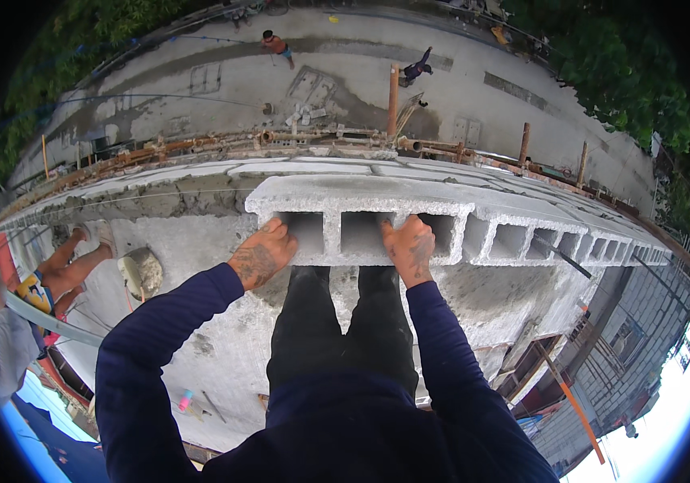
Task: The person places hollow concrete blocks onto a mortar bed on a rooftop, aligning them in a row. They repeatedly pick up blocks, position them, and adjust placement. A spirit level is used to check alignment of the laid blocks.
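A grey hollow concrete block [361, 193] lies in front of my legs along the top of a block wall, its cells facing up. My left hand [264, 253] grips its left end with fingers curled at a cell's rim. My right hand [407, 245] is closed on the block further right, thumb and fingers at the webs between cells. A row of similar blocks [514, 221] continues to the right, with dark rebar [566, 262] crossing it. Wet mortar [184, 197] lies along the wall to the left of the block.
A co-worker [63, 278] is close at left, beside a mortar-stained container [140, 274]. Rusty pipes [393, 101] line the wall's far side. Below on the concrete road are two people [276, 47] [417, 68]. An orange bar [570, 402] angles down at lower right.
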`<state>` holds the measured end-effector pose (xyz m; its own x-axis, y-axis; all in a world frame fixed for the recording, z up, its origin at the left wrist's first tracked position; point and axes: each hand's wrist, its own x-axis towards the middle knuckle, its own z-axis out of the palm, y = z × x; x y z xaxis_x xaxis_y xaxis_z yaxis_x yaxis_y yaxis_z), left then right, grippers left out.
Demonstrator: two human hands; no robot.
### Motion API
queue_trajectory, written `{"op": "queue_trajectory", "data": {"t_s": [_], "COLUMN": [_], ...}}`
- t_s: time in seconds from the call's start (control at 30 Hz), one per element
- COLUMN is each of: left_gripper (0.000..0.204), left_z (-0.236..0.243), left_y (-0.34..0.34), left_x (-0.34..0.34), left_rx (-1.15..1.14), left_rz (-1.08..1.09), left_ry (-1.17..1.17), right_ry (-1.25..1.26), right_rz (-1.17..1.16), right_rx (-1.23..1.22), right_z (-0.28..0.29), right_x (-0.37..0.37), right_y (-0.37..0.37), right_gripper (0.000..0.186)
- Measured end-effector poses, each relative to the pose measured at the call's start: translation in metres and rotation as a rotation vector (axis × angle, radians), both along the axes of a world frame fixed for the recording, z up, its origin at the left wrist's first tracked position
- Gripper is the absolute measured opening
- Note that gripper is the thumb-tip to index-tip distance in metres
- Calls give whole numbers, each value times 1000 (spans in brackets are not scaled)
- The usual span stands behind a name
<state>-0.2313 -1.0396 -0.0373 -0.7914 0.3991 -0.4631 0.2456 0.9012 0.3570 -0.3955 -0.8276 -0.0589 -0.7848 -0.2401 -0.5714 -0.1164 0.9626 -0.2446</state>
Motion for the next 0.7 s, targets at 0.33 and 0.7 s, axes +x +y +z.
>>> {"op": "queue_trajectory", "data": {"t_s": [0.33,0.7], "left_gripper": [27,74], "left_z": [47,-49], "left_y": [-2,21], "left_x": [15,28], "left_rx": [139,349], "left_rz": [720,1579], "left_ry": [225,-181], "right_ry": [-41,20], "right_rz": [18,-185], "right_rx": [10,-224], "right_z": [-2,44], "right_x": [-2,-13], "right_y": [-1,31], "right_gripper": [37,47]}}
